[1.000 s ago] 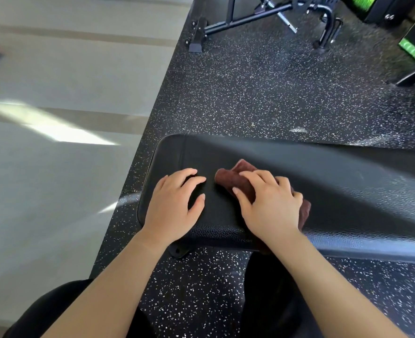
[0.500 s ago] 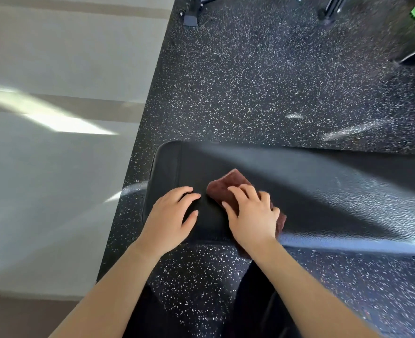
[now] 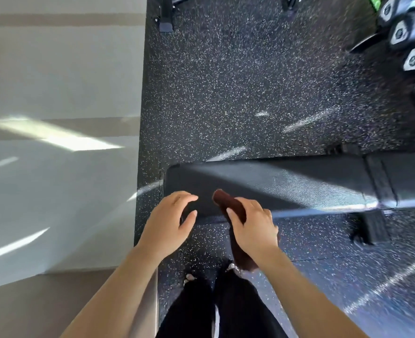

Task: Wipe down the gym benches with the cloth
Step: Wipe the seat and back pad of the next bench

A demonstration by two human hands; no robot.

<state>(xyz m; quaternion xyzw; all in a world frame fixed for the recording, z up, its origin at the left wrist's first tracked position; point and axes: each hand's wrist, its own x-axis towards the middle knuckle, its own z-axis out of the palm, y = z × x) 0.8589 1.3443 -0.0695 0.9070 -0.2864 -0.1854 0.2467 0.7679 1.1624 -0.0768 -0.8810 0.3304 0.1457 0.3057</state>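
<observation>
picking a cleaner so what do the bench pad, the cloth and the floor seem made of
Bench pad: probably black vinyl or faux leather; pebbled grain, dull sheen. Cloth: soft maroon fabric, maybe microfibre; it hangs limp from the right hand. Floor: likely rubber; black with pale flecks.

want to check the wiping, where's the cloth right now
Low centre of the head view: the right hand grips the dark red cloth at the near edge of the bench, by its left end, beside the left hand.

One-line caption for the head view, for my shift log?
The right hand grips the maroon cloth at the near edge of the black bench; left hand open beside it.
</observation>
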